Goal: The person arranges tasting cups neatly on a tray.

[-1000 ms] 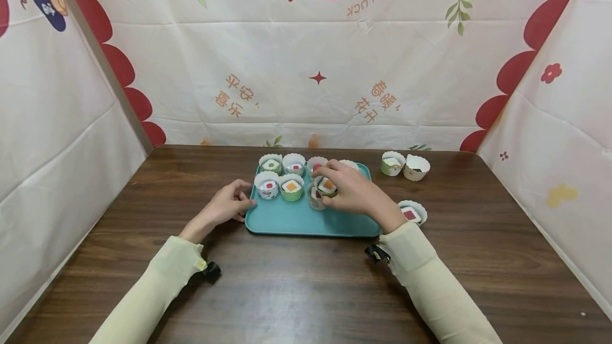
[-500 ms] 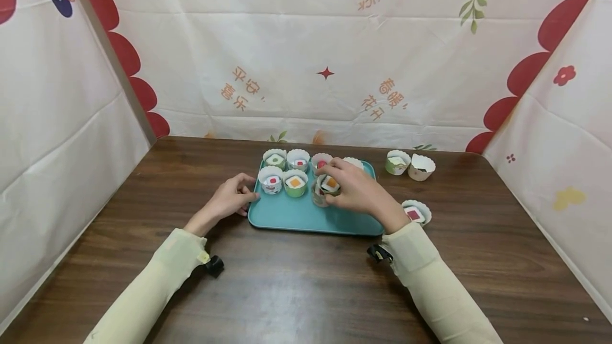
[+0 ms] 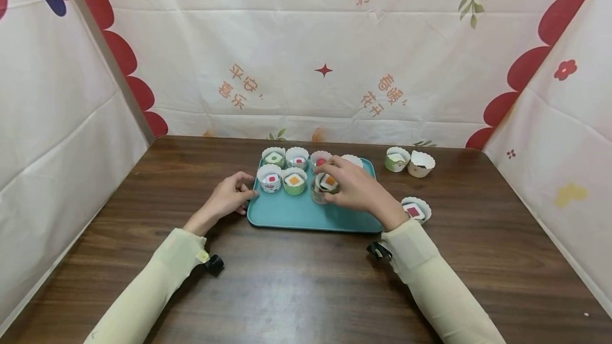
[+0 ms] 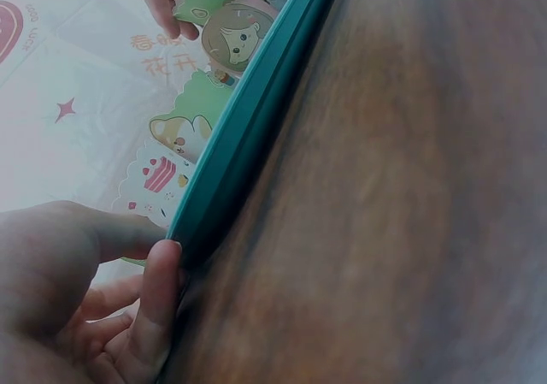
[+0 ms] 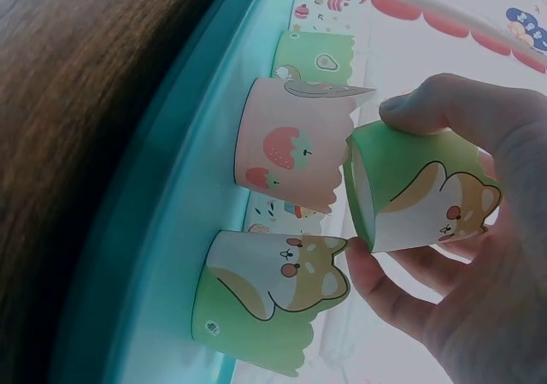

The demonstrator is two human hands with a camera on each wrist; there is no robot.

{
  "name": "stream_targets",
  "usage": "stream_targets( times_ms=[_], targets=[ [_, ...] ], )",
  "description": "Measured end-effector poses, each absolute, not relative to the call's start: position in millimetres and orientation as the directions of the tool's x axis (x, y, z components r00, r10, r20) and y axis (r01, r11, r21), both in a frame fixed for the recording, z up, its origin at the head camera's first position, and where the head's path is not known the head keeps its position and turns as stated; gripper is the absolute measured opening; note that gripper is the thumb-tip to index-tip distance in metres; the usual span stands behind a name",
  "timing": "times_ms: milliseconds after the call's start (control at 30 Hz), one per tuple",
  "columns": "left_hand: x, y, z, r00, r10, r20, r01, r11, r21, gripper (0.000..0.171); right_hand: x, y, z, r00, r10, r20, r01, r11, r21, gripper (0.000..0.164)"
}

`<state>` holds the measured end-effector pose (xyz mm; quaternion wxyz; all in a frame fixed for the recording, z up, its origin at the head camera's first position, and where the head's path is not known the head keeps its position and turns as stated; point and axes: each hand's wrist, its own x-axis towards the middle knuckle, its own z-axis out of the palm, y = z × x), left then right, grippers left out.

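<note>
My right hand [image 3: 357, 187] holds a green paper baking cup [image 5: 427, 192] with a dog print between thumb and fingers, raised above the teal tray [image 3: 291, 216]. In the head view an orange-square piece [image 3: 329, 181] shows inside this cup. Just left of it stands a pinkish cup [image 3: 317, 194], partly hidden; the right wrist view shows its strawberry print. With thumb and fingers my left hand [image 3: 227, 195] grips the tray's left edge. Several filled cups stand in two rows, including a green cup [image 3: 294, 189] and a white cup [image 3: 269, 185].
Right of the tray, a cup with a red-square piece [image 3: 415, 211] stands on the wooden table [image 3: 268, 285]. A green cup [image 3: 396, 164] and a pale cup [image 3: 421, 170] are at the back right. A printed white cloth [image 3: 282, 41] rises behind.
The head view has shifted slightly. Both hands keep nearly the same places; the right still holds the green cup over the tray, the left its edge.
</note>
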<state>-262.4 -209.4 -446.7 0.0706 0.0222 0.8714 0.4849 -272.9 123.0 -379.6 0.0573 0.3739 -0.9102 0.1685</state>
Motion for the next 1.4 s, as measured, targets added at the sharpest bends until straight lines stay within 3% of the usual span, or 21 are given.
stream_targets(
  times_ms=[600, 1400],
  targets=[
    [-263.2, -208.9, -443.1, -0.989, 0.102, -0.108, -0.041, 0.515, 0.856, 0.042, -271.5, 123.9, -376.3, -0.705, -0.661, 0.255, -0.709, 0.656, -0.26, 0.048],
    [-260.8, -210.6, -443.8, -0.982, 0.114, -0.149, -0.075, 0.493, 0.867, 0.042, -262.4, 114.5, -375.8, -0.647, -0.709, 0.28, -0.762, 0.605, -0.23, 0.046]
  ],
)
